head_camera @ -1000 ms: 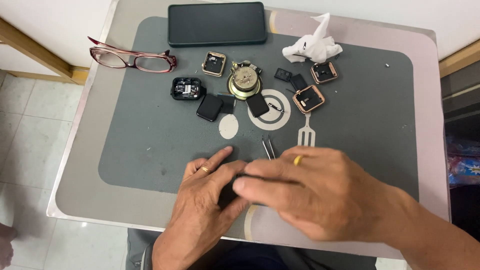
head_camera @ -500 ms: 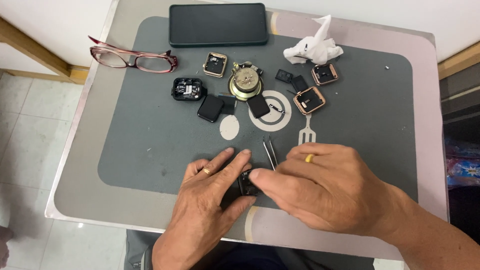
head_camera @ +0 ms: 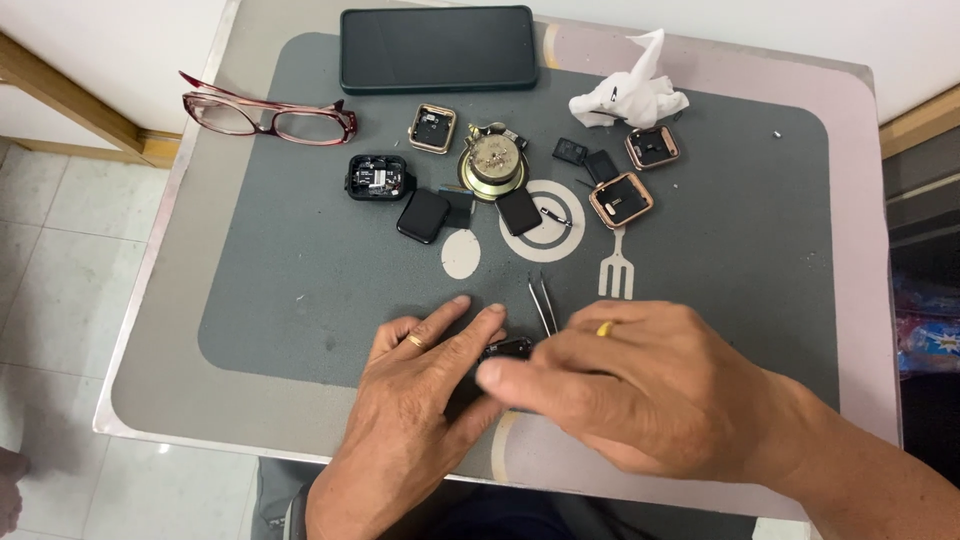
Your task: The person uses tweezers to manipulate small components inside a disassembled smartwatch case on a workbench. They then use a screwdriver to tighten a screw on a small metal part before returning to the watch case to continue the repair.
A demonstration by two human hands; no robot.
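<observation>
Left hand point(head_camera: 420, 400) and right hand point(head_camera: 640, 390) both pinch the small black rectangular watch module point(head_camera: 507, 350) between them; steel tweezers point(head_camera: 541, 303) just beyond right fingertips, a slip could knock them.

Small black part point(head_camera: 508, 349), mostly hidden

Grey mat point(head_camera: 280, 270) with white plate-and-fork motif, on a pale grey bench point(head_camera: 160, 400). Black phone point(head_camera: 438, 48); red-framed glasses point(head_camera: 268, 115); white crumpled tissue point(head_camera: 630, 95). Two rose-gold watch cases point(head_camera: 621, 200), one pale gold case point(head_camera: 432, 128), black screens point(head_camera: 424, 215). Brass-coloured round speaker point(head_camera: 493, 162). Gold ring on left hand point(head_camera: 410, 420); yellow ring on right hand point(head_camera: 640, 395).
</observation>
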